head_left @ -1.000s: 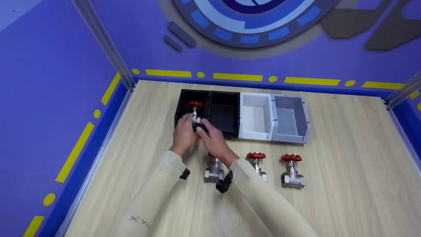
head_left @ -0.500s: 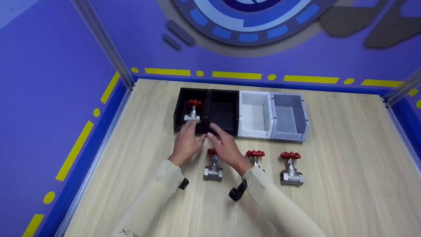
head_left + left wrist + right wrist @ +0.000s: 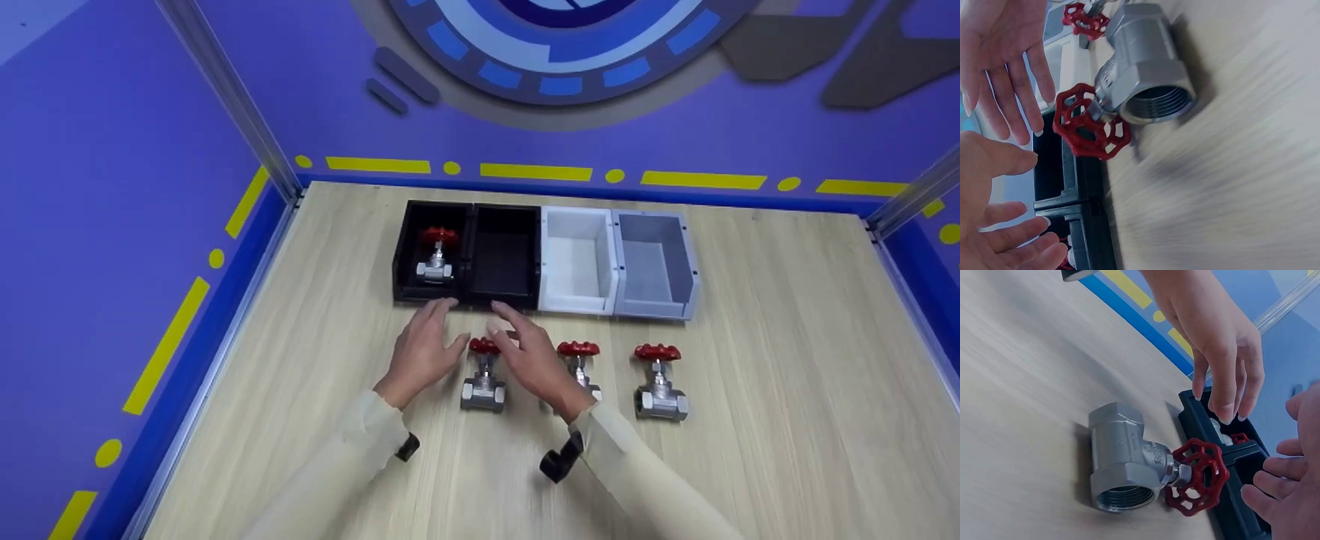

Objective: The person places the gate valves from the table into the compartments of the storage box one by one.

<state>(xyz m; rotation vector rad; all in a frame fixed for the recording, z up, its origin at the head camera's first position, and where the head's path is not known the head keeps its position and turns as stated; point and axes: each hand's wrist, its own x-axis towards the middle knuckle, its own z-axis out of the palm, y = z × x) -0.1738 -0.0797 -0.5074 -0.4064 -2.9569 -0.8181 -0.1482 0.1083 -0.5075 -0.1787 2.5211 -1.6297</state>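
My left hand [image 3: 424, 351] hovers with loose fingers just in front of the leftmost black bin [image 3: 401, 289], holding nothing. Over the nearest valve [image 3: 484, 394], on its right side, my right hand [image 3: 534, 361] is likewise relaxed and bare. That valve has a steel body and a red handwheel [image 3: 1092, 121]; both wrist views show it lying on the table between the hands, apart from them. Partly behind my right hand is a second valve [image 3: 579, 349]. A third valve [image 3: 660, 401] lies farther right. One more valve [image 3: 435, 268] sits inside the leftmost black bin.
Beside the leftmost bin, a second black bin [image 3: 506, 259], a white bin [image 3: 577, 262] and a grey bin [image 3: 651, 262] stand joined in a row. Blue panels [image 3: 525, 154] wall the wooden table [image 3: 780, 360] at the back and sides.
Both hands have let go of the valve in the leftmost bin and drawn back toward the front valves. My right hand has also shifted right. The binned valve stays in place.
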